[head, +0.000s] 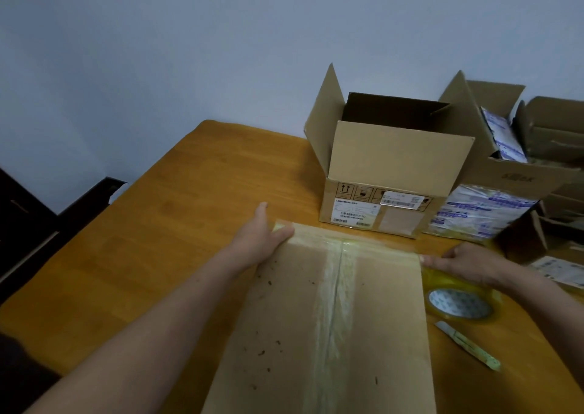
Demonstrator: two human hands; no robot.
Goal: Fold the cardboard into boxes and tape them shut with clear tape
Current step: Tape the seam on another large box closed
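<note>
A closed cardboard box [284,334] stands in front of me on the wooden table [142,255]. Clear tape runs down its centre seam and along its far top edge. My left hand [262,236] presses flat on the far left corner of the box, thumb on top and fingers over the side. My right hand [464,262] rests at the far right corner, fingers stretched along the taped edge. A roll of clear tape [461,303] lies on the table just right of the box, under my right forearm.
A utility knife [467,345] lies right of the box, near the tape roll. Behind stands an open cardboard box [395,173] with labels. More open boxes [505,176] holding plastic packages crowd the right. A dark chair [63,217] stands at the table's left edge.
</note>
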